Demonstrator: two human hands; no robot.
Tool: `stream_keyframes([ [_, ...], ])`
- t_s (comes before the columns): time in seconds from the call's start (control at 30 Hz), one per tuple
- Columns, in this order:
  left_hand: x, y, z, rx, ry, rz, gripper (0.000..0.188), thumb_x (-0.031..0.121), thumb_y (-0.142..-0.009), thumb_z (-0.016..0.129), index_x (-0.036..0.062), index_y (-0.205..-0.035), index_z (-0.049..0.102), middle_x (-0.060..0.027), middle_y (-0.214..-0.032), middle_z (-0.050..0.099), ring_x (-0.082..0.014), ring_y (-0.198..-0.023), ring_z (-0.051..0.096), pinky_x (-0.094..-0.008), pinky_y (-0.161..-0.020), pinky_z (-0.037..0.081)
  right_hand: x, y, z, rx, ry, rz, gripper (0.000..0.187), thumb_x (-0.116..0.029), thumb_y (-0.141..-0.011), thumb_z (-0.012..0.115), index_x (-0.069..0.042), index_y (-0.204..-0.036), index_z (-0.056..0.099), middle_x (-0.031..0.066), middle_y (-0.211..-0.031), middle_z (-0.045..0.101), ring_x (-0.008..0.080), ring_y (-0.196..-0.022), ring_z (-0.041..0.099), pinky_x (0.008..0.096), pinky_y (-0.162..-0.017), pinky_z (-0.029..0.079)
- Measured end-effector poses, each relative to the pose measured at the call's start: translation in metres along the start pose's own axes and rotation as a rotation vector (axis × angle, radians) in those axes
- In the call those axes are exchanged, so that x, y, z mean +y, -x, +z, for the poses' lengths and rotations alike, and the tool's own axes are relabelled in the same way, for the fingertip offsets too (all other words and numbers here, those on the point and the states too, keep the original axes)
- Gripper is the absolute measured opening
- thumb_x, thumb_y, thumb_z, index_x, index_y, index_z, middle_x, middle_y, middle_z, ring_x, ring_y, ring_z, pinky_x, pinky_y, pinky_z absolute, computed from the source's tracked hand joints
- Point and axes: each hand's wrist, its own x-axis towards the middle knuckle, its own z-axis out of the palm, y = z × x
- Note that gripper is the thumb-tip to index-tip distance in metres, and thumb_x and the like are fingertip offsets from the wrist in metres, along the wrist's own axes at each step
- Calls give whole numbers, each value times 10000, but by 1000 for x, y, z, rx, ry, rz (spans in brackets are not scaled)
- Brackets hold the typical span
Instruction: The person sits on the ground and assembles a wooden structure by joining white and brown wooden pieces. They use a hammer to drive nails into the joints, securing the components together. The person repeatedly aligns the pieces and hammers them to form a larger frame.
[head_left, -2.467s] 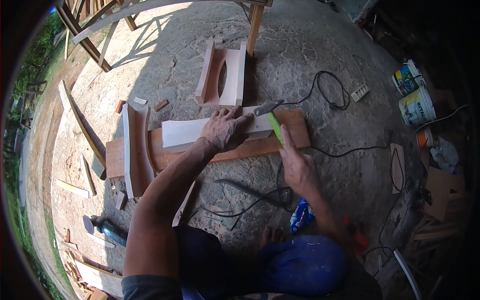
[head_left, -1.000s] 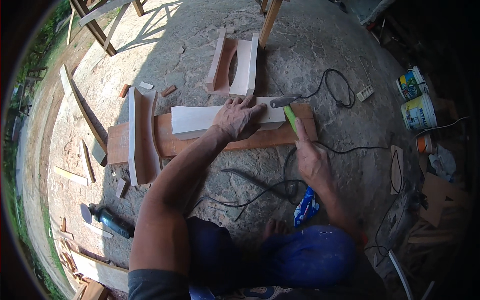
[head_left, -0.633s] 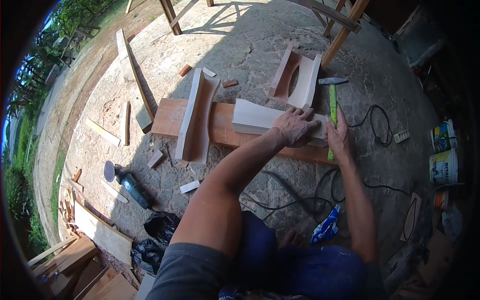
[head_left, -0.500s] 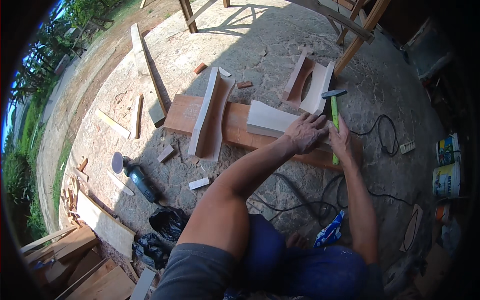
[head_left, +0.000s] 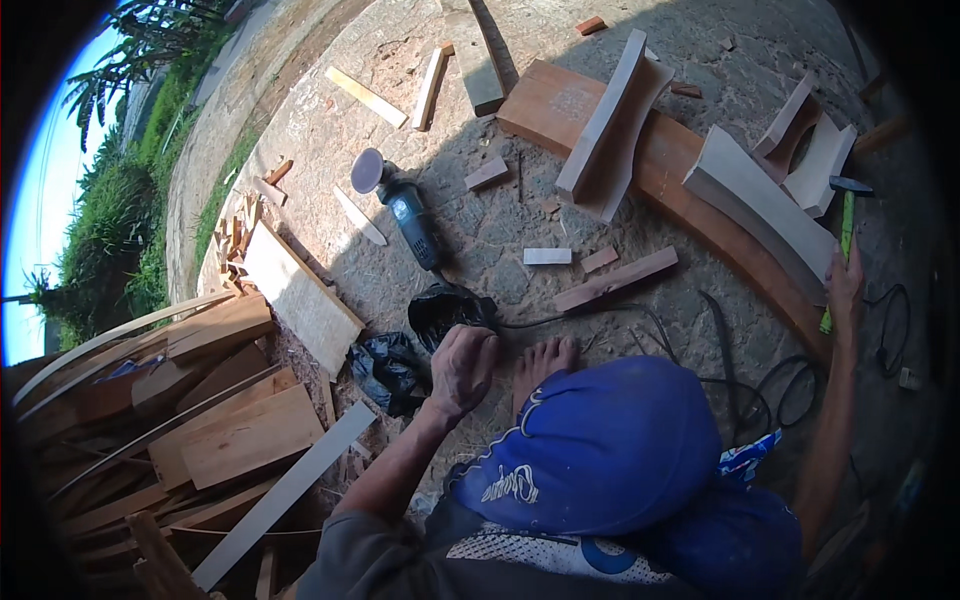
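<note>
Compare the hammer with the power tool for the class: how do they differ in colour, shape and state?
The hammer has a bright green handle, while the power tool has a dark teal body. The hammer is slim with a crosswise head; the power tool is thicker, with a round disc at one end. The right hand grips the hammer; the power tool lies untouched on the ground. Both are longer than wide.

I count one hammer [head_left: 849,215], one disc grinder [head_left: 408,215], one thick brown plank [head_left: 545,100], three curved channel-shaped wooden pieces [head_left: 762,198], one small white block [head_left: 547,256], one blue-and-white packet [head_left: 748,457] and one bare foot [head_left: 545,363] of mine.
</note>
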Motion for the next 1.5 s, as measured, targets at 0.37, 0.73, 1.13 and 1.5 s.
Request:
stream_keyframes([
  [0.37,-111,1,0,-250,-470,-75,223,145,-943,582,10,-1088,684,-240,-1058,690,-432,-911,668,-449,-781,530,-78,29,-10,39,73,-21,557,-281,-1008,542,-46,-1499,426,224,-1041,667,343,-912,683,448,-867,519],
  [0.73,-121,-8,-12,-351,-509,-192,230,145,-935,590,17,-1102,685,-231,-1042,694,-431,-903,670,-452,-777,531,-26,13,13,141,-27,-155,548,-254,-994,545,-33,-1483,431,311,-1202,639,469,-1101,638,498,-918,511],
  [1.13,-119,1,-26,-360,-435,-383,240,145,-927,600,25,-1118,686,-222,-1024,699,-429,-893,672,-455,-772,532,-22,5,13,130,-84,-173,512,-228,-1000,540,-71,-1479,451,287,-1210,628,451,-1122,607,479,-951,496],
  [1.5,-31,-29,-76,-192,854,-721,265,141,-998,630,26,-1236,619,-115,-1010,736,-183,-890,718,-266,-687,544,-41,19,-1,5,119,-7,584,-390,-1047,462,-81,-1540,410,87,-812,566,182,-727,561,371,-690,486],
])
